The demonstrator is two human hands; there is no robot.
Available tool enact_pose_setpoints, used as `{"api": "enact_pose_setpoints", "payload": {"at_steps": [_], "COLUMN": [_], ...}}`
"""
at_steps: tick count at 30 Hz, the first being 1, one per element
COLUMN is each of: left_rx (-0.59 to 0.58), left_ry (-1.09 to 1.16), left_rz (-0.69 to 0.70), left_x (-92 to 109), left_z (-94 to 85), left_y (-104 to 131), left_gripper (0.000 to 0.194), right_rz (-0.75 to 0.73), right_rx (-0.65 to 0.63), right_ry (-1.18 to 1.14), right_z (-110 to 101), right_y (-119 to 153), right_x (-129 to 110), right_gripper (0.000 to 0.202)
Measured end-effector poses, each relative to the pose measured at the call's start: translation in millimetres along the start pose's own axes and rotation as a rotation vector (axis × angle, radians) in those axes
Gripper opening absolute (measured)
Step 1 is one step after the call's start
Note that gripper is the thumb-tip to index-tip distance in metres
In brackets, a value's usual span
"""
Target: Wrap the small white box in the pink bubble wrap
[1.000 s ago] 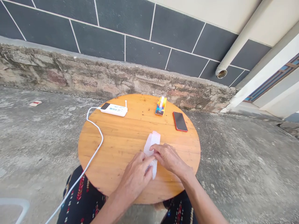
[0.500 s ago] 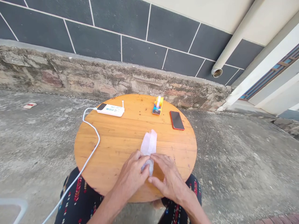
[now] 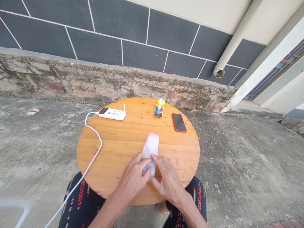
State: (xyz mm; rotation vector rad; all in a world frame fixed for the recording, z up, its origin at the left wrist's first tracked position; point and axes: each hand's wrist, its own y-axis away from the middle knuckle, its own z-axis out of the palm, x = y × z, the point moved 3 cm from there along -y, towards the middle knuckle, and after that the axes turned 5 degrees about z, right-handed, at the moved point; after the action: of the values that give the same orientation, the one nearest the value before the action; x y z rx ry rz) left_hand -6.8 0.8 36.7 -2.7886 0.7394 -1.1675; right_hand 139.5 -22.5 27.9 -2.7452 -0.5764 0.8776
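A pale, translucent plastic wrap (image 3: 151,145) lies on the round wooden table (image 3: 102,171), its far end flat and its near end bunched between my hands. My left hand (image 3: 136,174) has its fingers curled on the left side of the bunched part. From the right, my right hand (image 3: 167,177) presses its fingertips on the same plastic, thumb close to the left thumb. Whatever the bunched end may contain is hidden.
A white power bank (image 3: 112,114) with a white cable (image 3: 98,134) sits at the table's back left. A yellow and blue tape dispenser (image 3: 159,108) stands at the back, and a red-edged phone (image 3: 179,122) lies to its right.
The two flaps at the far end of the plastic now lie together as one. My right fingers have shifted slightly left, and the whole view has tilted a little.
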Motion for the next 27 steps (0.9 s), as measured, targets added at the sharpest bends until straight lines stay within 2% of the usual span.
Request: {"api": "enact_pose_setpoints", "payload": {"at_steps": [11,20,27], "left_rx": [0.04,0.035,0.049], "left_ry": [-0.016,-0.034,-0.035], "left_rz": [-0.028,-0.102,-0.097], "left_x": [2,4,3], "left_z": [3.8,8.5,9.5], "left_y": [1,11,9], "left_gripper": [0.031,0.031,0.029], "right_rz": [0.01,-0.023,-0.019], "right_rx": [0.085,0.024,0.038], "right_ry": [0.063,-0.015,0.031], "right_z": [12,8,17], "right_y": [3,8,11], "right_x": [-2,-4,1], "right_gripper": [0.066,0.065,0.061]}}
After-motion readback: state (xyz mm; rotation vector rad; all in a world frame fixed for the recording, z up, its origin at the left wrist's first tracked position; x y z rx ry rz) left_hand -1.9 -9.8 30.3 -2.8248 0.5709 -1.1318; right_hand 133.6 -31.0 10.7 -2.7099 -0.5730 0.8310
